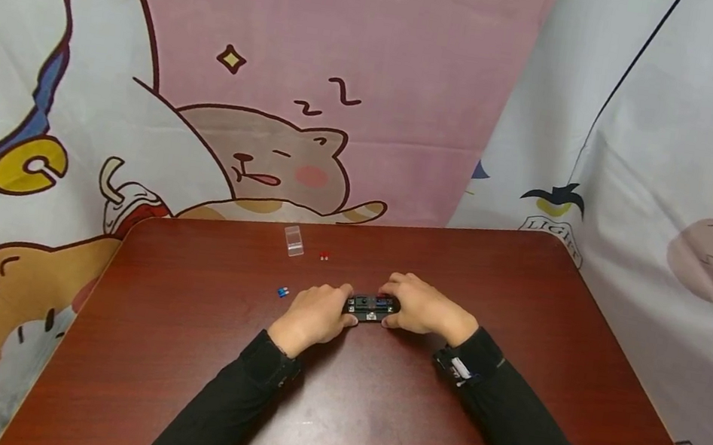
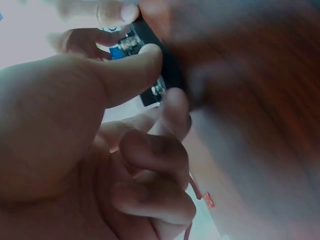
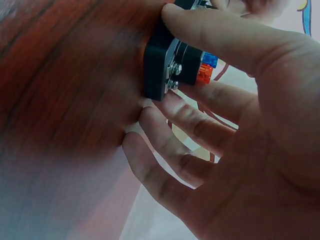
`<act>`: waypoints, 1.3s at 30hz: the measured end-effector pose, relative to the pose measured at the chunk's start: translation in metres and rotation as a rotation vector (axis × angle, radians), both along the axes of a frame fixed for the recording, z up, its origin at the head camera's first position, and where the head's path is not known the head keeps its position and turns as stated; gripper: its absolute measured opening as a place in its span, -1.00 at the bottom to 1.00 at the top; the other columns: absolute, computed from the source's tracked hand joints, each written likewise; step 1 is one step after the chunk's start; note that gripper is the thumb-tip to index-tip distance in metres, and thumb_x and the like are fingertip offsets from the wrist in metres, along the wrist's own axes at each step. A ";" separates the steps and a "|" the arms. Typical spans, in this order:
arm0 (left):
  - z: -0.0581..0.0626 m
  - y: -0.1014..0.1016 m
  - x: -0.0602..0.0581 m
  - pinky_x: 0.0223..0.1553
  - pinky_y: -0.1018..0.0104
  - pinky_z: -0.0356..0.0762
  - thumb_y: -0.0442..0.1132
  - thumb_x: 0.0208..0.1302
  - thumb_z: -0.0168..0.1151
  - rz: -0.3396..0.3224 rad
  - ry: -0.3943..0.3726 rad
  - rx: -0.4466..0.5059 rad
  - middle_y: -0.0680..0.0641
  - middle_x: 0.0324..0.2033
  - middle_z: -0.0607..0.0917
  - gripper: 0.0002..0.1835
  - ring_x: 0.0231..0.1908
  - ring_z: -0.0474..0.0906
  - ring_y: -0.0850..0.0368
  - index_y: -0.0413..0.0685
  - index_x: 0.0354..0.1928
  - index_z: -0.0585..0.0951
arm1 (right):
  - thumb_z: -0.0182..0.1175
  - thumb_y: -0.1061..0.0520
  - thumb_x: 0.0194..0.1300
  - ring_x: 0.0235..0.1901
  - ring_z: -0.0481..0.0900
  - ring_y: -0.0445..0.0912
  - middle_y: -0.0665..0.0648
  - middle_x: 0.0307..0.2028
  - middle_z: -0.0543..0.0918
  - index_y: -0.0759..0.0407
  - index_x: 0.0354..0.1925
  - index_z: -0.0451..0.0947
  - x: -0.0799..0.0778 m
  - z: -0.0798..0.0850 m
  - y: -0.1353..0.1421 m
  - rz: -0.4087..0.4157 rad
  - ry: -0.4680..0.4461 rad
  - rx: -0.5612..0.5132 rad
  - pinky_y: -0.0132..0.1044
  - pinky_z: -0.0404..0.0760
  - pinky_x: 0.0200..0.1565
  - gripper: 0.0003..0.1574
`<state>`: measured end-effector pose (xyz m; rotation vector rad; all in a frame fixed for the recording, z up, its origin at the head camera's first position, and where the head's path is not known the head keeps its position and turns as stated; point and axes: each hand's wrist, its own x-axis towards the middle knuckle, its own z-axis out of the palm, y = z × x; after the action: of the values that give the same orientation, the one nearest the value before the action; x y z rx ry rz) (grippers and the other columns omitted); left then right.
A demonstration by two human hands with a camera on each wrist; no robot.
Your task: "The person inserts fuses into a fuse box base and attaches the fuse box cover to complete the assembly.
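A black fuse block (image 1: 372, 307) with metal screw terminals lies between both hands near the middle of the table. My left hand (image 1: 316, 316) holds its left end between thumb and index finger, the other fingers curled below in the left wrist view. At the other end my right hand (image 1: 423, 306) grips the block, thumb on the near side and fingers on the far side. A blue blade fuse (image 3: 210, 60) and an orange-red one (image 3: 204, 74) sit side by side in the block in the right wrist view. Fingers hide part of the block.
Blue fuses (image 1: 283, 292) lie left of the left hand. Farther back are small red fuses (image 1: 324, 256) and a clear plastic cover (image 1: 294, 241). The brown table (image 1: 174, 349) meets a printed cloth (image 1: 419, 72) at its back edge.
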<state>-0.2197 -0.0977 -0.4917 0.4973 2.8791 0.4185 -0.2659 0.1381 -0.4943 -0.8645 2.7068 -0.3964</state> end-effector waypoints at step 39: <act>0.019 -0.108 -0.030 -0.26 -0.07 0.64 0.05 0.58 0.35 0.291 -0.100 -0.098 -0.07 -0.35 0.74 -0.64 -0.29 0.69 -0.07 0.02 -0.38 0.75 | 0.59 -0.07 0.35 0.20 0.52 -0.04 0.04 0.22 0.63 0.06 0.41 0.64 0.002 0.003 0.002 -0.019 -0.030 -0.004 -0.04 0.60 0.31 -0.25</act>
<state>-0.2496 -0.2059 -0.4728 0.0386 2.8623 0.3311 -0.2639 0.1401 -0.4910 -0.8277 2.6898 -0.4149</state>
